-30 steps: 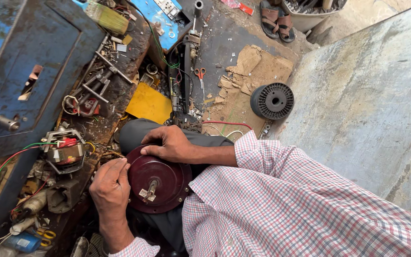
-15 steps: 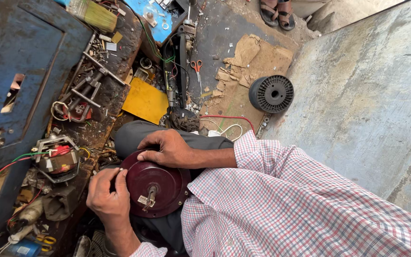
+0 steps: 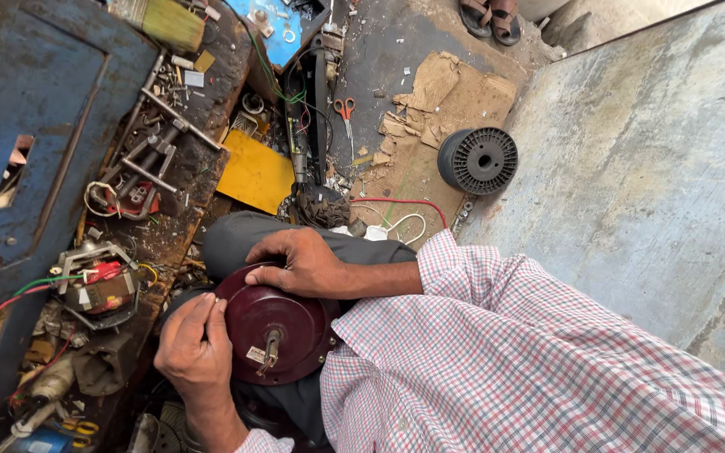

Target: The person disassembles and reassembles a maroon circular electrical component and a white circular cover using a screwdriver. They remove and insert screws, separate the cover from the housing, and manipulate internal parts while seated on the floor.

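The motor cover point(image 3: 272, 323), a round dark-red disc with a short shaft at its middle, rests on the person's lap in the lower centre of the frame. Against the frame half a second ago, the hands and the disc keep nearly the same pose, and the view has shifted slightly. There is one disc, one black spool point(image 3: 478, 160) at upper right, one pair of red-handled scissors point(image 3: 345, 110) near the top centre, one yellow sheet point(image 3: 255, 174) and two sandals point(image 3: 490, 18) at the top edge. The left hand point(image 3: 197, 346) curls on the disc's left rim, fingers together, pinching at the edge. The right hand point(image 3: 298, 262) lies over the top rim, fingers bent and closed on it.
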`<state>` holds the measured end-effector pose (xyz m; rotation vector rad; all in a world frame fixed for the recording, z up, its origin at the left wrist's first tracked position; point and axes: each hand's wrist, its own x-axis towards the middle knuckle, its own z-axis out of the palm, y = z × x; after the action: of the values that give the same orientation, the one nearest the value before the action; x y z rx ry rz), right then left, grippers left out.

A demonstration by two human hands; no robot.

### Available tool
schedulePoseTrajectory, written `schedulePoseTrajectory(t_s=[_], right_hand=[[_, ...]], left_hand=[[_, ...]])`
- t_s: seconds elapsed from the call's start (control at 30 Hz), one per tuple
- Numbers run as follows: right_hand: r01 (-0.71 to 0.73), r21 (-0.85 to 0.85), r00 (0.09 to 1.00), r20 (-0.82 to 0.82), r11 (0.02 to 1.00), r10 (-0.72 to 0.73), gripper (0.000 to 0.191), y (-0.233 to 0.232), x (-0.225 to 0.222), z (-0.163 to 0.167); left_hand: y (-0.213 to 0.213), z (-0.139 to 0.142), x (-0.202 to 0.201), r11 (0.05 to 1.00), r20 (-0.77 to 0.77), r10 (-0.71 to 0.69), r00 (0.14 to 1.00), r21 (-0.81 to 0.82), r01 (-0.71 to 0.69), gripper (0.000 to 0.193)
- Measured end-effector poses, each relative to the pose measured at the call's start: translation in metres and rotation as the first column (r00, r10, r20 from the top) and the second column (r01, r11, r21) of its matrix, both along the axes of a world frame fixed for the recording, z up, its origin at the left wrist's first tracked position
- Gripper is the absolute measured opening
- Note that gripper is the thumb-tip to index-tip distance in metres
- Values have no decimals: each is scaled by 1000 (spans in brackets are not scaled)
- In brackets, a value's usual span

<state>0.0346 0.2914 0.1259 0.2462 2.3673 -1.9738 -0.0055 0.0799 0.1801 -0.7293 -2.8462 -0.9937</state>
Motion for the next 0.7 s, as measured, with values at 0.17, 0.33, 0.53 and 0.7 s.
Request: schedulePoseTrajectory(t_s=[0.17,0.33,0.53,0.7], right_hand=[[52,-59,998,22,997,-51,41,1,1,0],[52,-45,999,2,998,-52,42,1,6,-4],[50,-39,999,-1,998,-50,40,2,4,-1],[58,-20,998,-11,998,-59,40,0,5,-9]], left_hand=[[3,-2,1,999,34,-22,999,44,20,15],[3,4,2,998,-20,-69,997,0,69,20],[3,-6,3,993,28,-9,1000,118,5,15],[4,-14,4,985,32,-28,999,172,22,15]])
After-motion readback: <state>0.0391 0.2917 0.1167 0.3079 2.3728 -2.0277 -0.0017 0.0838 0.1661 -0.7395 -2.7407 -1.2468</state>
